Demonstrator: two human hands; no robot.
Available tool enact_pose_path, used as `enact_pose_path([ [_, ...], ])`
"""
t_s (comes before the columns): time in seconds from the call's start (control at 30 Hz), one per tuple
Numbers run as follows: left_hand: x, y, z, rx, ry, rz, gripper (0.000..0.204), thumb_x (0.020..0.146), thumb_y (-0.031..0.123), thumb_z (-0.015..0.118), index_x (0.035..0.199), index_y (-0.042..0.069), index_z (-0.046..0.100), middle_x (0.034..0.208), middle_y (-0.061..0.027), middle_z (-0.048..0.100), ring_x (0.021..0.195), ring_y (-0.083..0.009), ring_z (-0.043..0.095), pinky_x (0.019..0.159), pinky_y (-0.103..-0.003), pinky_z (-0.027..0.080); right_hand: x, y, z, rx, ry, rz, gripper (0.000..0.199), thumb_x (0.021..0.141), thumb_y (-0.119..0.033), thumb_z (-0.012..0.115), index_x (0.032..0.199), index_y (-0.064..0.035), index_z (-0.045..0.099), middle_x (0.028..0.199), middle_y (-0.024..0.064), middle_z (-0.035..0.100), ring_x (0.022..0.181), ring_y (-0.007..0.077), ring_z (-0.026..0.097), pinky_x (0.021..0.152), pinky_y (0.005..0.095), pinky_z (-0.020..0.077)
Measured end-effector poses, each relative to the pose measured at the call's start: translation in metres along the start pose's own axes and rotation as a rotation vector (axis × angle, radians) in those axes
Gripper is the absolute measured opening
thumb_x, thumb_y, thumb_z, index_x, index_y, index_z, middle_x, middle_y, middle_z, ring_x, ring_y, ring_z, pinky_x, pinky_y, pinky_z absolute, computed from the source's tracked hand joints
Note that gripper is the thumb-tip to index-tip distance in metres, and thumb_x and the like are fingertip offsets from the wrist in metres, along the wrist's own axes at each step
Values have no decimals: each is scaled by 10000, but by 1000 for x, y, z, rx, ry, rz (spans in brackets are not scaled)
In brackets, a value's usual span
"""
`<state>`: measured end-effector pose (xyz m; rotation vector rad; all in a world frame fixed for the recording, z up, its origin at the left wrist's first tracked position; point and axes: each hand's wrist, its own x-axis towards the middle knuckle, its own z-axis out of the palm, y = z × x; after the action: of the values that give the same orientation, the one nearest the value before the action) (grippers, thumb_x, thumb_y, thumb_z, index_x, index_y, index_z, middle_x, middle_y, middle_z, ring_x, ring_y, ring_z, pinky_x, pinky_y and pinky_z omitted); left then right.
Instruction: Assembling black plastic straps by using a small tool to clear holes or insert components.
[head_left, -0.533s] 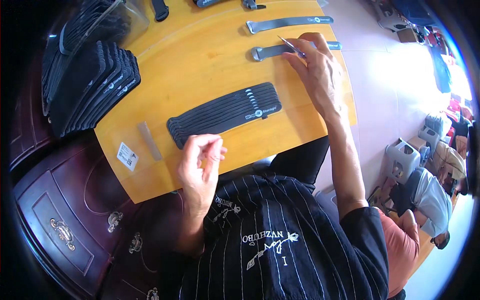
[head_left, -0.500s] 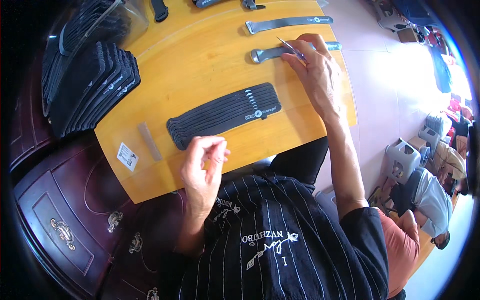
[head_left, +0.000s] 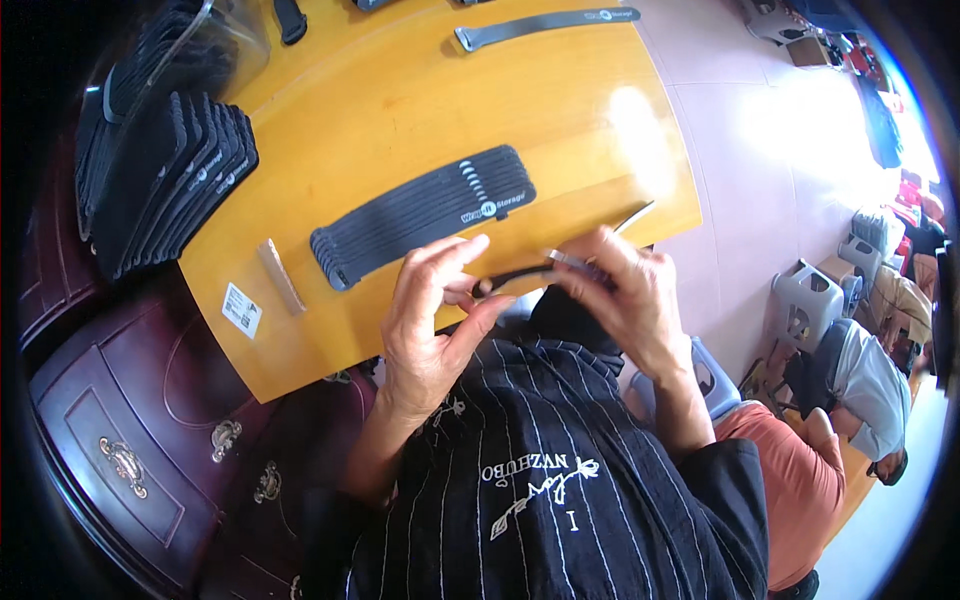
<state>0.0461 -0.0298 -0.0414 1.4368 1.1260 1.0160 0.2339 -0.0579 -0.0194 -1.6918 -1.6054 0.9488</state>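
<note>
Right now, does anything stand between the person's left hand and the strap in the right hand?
Nothing visible does: the strap reaches from the right hand to the left hand; whether the latter grips it is unclear.

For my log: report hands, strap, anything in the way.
Right hand grips dark strap; left hand at its end. Strap by table's near edge. Strap stack beyond; nothing visibly blocking.

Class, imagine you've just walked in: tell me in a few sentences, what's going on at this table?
A person holds a thin strap near the table's near edge. Their right hand grips it partway along, and their left hand has its fingers at one end. Beyond the hands, a stack of black straps lies on the yellow table. A grey strap lies farther off, with more black straps piled at the left.
</note>
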Motion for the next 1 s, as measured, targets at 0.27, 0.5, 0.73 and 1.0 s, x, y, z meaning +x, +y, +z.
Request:
enact_pose_path([
  [0.27,-34,-3,-49,-245,-55,-319,161,814,-66,661,974,-52,656,816,-123,656,607,-173,661,545,-228,534,-18,6,2,23,-152,58,210,800,-200,709,879,-26,622,790,117,638,721,289,647,644,343,506],
  [0.5,-64,-25,-80,-713,-118,-598,193,917,55,569,1064,-63,610,888,-143,666,650,-231,688,561,-271,586,-18,13,2,141,-251,104,209,759,-170,751,860,-13,659,789,73,659,695,193,639,627,278,474],
  [0.73,-66,-22,-83,-668,31,-599,205,952,45,504,1110,-52,591,1093,-155,619,795,-246,689,674,-305,595,-8,12,6,66,-237,158,191,792,-149,738,894,-2,671,711,43,615,651,103,550,615,244,431],
  [1.0,-52,-33,-80,-21,244,-207,170,884,-33,596,1041,-21,662,954,-78,576,728,-100,592,603,-208,497,8,19,8,133,-192,254,167,776,-125,761,849,-5,671,704,-4,619,637,57,511,592,208,402],
])
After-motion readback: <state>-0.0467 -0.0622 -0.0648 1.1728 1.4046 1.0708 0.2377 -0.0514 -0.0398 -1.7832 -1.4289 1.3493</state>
